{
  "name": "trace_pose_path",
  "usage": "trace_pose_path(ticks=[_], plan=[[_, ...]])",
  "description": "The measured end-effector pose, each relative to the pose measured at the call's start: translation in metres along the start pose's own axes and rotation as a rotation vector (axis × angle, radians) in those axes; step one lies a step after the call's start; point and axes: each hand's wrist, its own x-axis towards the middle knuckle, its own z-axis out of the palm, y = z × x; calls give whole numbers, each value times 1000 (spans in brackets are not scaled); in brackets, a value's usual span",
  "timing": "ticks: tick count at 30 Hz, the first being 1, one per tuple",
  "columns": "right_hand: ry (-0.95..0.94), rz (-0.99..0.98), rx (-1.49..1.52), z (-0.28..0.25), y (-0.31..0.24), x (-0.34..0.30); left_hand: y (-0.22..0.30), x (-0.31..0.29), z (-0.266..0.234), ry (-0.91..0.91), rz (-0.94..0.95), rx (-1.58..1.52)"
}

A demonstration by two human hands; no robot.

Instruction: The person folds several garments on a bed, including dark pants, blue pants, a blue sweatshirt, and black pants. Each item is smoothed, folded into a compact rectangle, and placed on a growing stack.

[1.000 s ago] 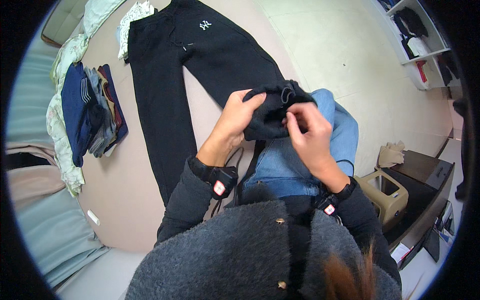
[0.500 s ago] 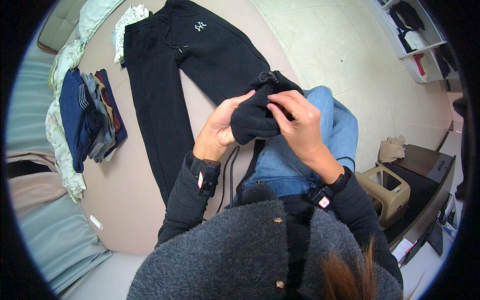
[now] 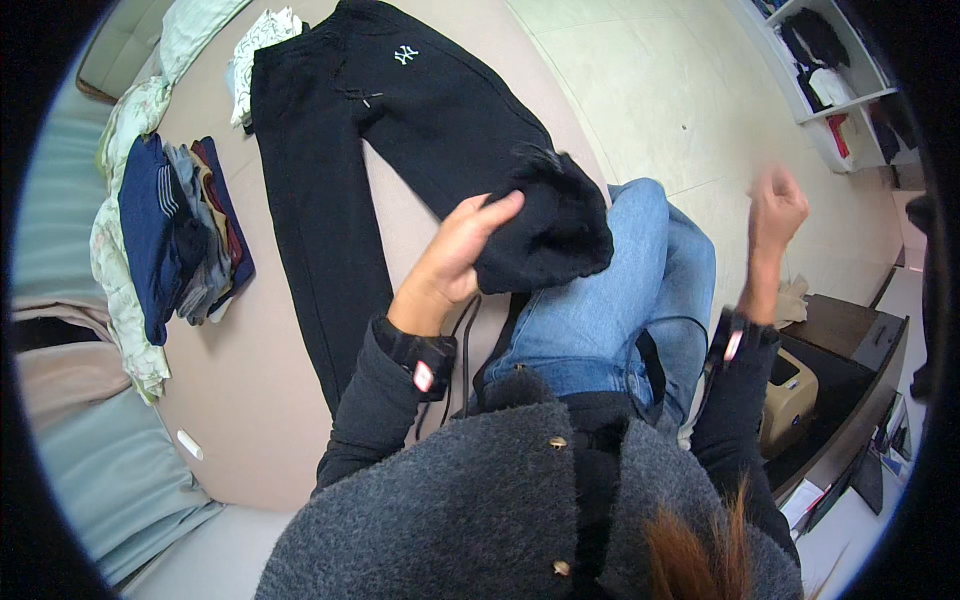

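Black sweatpants (image 3: 310, 190) with a drawstring and a small white emblem lie spread out, waistband at the far end. The end of the leg nearer me is bunched up beside my jeans. My left hand (image 3: 450, 255) grips this leg end, thumb on top of the dark fabric. My right hand (image 3: 778, 210) is out to the right, off the sweatpants and above the floor. Its fingers look curled but are smeared by motion, so whether they hold anything is unclear.
Left of the sweatpants stands a stack of folded clothes (image 3: 185, 235) on the pinkish bed surface (image 3: 250, 420). A white patterned garment (image 3: 262, 50) lies by the waistband. A small white object (image 3: 190, 446) is near the bed's edge. To the right are a tan appliance (image 3: 790, 400) and shelves (image 3: 850, 100).
My right hand has let go of the trouser leg and swung away to the right. My left hand keeps its hold, and the bunched leg end has opened out a little.
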Motion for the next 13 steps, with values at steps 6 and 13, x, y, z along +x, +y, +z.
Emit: trace_pose_path(ticks=[6, 13], plan=[[-121, -730, -588, -23, -1, -36, -28, 5, 40, 186, 493, 1037], [-885, -439, 88, 18, -54, -140, -53, 3, 81, 227, 830, 1414]])
